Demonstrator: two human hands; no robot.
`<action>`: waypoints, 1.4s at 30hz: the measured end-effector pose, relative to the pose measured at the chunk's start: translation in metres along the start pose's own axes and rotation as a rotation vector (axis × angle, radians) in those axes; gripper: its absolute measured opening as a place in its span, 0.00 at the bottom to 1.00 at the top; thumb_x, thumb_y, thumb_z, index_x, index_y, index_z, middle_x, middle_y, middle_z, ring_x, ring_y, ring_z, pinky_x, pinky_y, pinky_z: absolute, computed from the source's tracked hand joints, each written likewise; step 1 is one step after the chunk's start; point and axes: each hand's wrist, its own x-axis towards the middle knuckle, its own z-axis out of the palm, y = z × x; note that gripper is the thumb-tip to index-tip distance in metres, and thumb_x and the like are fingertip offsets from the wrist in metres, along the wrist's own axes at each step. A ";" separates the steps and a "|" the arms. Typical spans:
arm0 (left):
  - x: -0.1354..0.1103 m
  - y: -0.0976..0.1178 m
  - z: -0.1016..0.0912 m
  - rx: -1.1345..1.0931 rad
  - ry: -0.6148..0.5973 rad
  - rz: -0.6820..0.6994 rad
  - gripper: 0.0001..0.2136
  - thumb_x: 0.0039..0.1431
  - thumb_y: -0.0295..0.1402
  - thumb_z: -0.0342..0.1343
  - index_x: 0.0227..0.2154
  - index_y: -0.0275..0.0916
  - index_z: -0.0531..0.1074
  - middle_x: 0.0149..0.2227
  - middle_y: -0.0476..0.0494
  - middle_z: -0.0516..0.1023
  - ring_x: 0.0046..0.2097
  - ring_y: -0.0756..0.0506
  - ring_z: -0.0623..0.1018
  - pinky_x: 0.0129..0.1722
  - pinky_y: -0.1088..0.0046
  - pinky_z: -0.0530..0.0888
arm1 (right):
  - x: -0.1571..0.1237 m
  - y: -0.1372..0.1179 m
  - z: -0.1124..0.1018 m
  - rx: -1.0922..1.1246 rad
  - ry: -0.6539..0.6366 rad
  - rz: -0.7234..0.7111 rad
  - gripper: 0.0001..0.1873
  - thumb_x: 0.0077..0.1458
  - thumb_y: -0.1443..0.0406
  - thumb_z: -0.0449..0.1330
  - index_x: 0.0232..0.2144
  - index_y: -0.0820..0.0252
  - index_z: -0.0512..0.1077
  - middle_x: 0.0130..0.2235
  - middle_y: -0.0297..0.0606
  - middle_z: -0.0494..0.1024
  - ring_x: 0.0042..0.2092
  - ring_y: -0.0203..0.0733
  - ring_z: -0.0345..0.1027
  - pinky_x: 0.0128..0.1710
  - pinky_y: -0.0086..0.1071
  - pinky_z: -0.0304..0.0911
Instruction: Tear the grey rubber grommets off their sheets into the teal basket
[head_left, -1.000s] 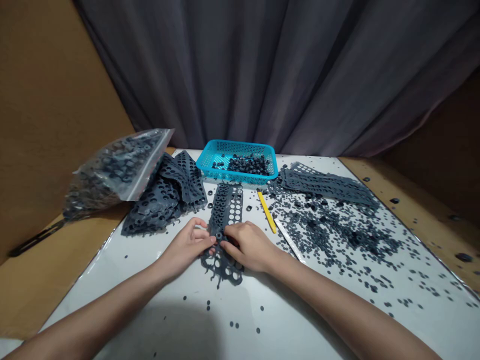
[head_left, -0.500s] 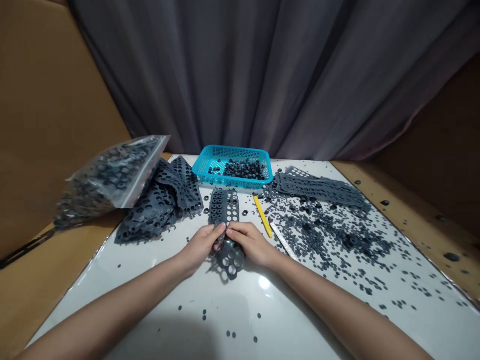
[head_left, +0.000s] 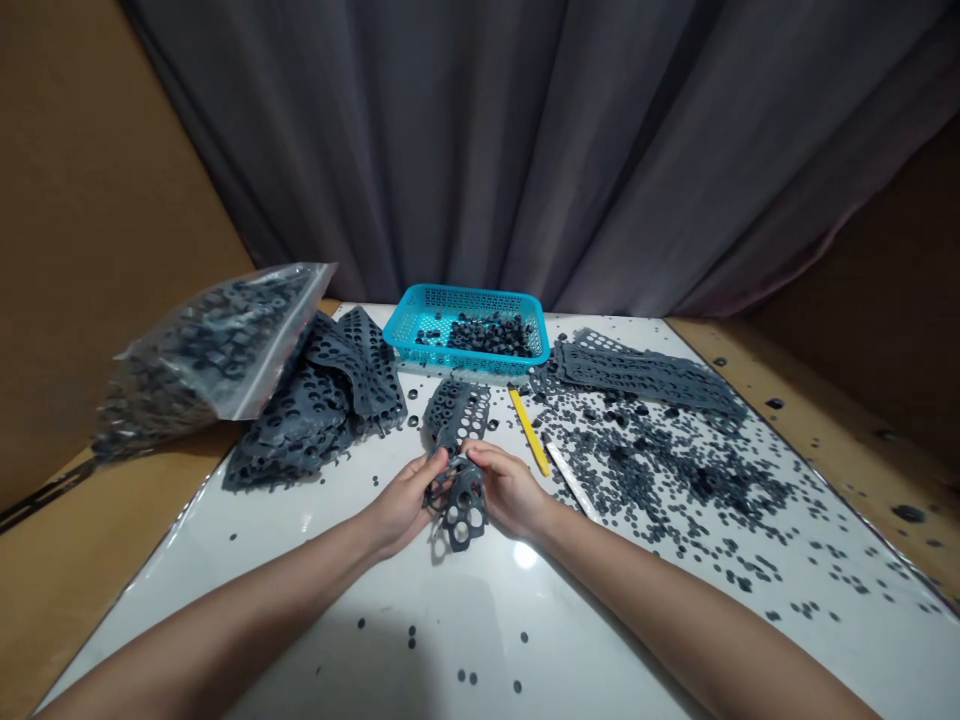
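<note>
Both my hands grip a dark grey rubber sheet (head_left: 456, 432) punched full of round holes, raised a little above the white table (head_left: 300, 560). My left hand (head_left: 406, 500) pinches its left edge with thumb and fingers closed. My right hand (head_left: 506, 487) pinches the right edge the same way. The near end of the sheet hangs curled between my hands; its far end still reaches toward the turquoise basket (head_left: 420, 322), which holds small dark rings.
A pile of punched grey sheets (head_left: 319, 405) and a clear bag of dark rings (head_left: 202, 350) lie at the left. More sheets (head_left: 645, 372) and several loose rings (head_left: 675, 470) cover the right. A yellow stick (head_left: 529, 431) lies beside my right hand.
The sheet lay flat under my fingers a second ago; now both hands have lifted and bent its near end upward. The view shifted slightly.
</note>
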 end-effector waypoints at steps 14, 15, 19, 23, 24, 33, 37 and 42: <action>-0.005 0.001 0.004 0.046 0.114 -0.009 0.12 0.47 0.41 0.62 0.27 0.35 0.73 0.21 0.51 0.72 0.25 0.53 0.70 0.28 0.79 0.67 | 0.006 -0.003 -0.003 0.098 -0.049 0.120 0.09 0.42 0.68 0.56 0.18 0.59 0.57 0.18 0.26 0.55 0.20 0.30 0.49 0.27 0.25 0.57; -0.005 0.002 0.005 0.046 0.111 -0.006 0.12 0.47 0.41 0.62 0.26 0.35 0.73 0.21 0.52 0.71 0.25 0.53 0.70 0.28 0.79 0.67 | 0.007 -0.001 -0.003 0.089 -0.044 0.115 0.09 0.41 0.68 0.55 0.18 0.59 0.57 0.18 0.26 0.54 0.20 0.30 0.48 0.27 0.25 0.57; -0.003 0.001 0.002 0.093 0.135 -0.005 0.14 0.46 0.43 0.62 0.25 0.35 0.72 0.20 0.52 0.70 0.24 0.52 0.69 0.28 0.78 0.67 | 0.006 0.002 -0.003 0.017 -0.031 0.046 0.08 0.43 0.67 0.56 0.19 0.60 0.58 0.19 0.27 0.56 0.22 0.31 0.50 0.28 0.26 0.55; -0.002 -0.002 -0.009 0.309 0.069 0.066 0.18 0.47 0.48 0.59 0.25 0.34 0.72 0.22 0.49 0.71 0.27 0.51 0.69 0.29 0.77 0.65 | -0.008 -0.015 0.005 -0.789 -0.215 -0.273 0.10 0.51 0.64 0.53 0.20 0.60 0.60 0.23 0.31 0.60 0.27 0.34 0.54 0.30 0.29 0.53; -0.003 -0.003 -0.011 0.392 0.035 0.099 0.19 0.49 0.48 0.57 0.24 0.33 0.72 0.22 0.49 0.70 0.27 0.50 0.68 0.29 0.76 0.64 | -0.013 -0.022 0.008 -1.078 -0.276 -0.368 0.11 0.52 0.63 0.53 0.21 0.60 0.60 0.23 0.31 0.60 0.28 0.35 0.54 0.31 0.30 0.53; -0.011 -0.001 -0.009 0.789 -0.044 0.320 0.21 0.58 0.45 0.47 0.18 0.34 0.67 0.25 0.47 0.69 0.29 0.50 0.66 0.30 0.75 0.62 | -0.037 -0.055 0.040 -1.889 -0.291 -0.404 0.15 0.57 0.58 0.52 0.23 0.62 0.64 0.24 0.34 0.65 0.27 0.34 0.53 0.32 0.32 0.52; -0.008 0.001 -0.007 0.533 -0.048 0.124 0.20 0.53 0.48 0.52 0.21 0.33 0.69 0.22 0.49 0.68 0.26 0.51 0.65 0.28 0.77 0.62 | -0.027 -0.050 0.027 -1.414 -0.364 -0.222 0.17 0.58 0.60 0.51 0.20 0.62 0.60 0.22 0.29 0.59 0.25 0.31 0.51 0.27 0.27 0.48; -0.007 0.002 -0.004 0.204 0.000 -0.057 0.17 0.47 0.45 0.60 0.20 0.34 0.70 0.17 0.52 0.66 0.20 0.55 0.63 0.22 0.80 0.59 | -0.010 -0.028 0.003 -0.559 -0.279 0.035 0.19 0.49 0.55 0.61 0.20 0.62 0.61 0.21 0.28 0.60 0.24 0.30 0.53 0.26 0.26 0.48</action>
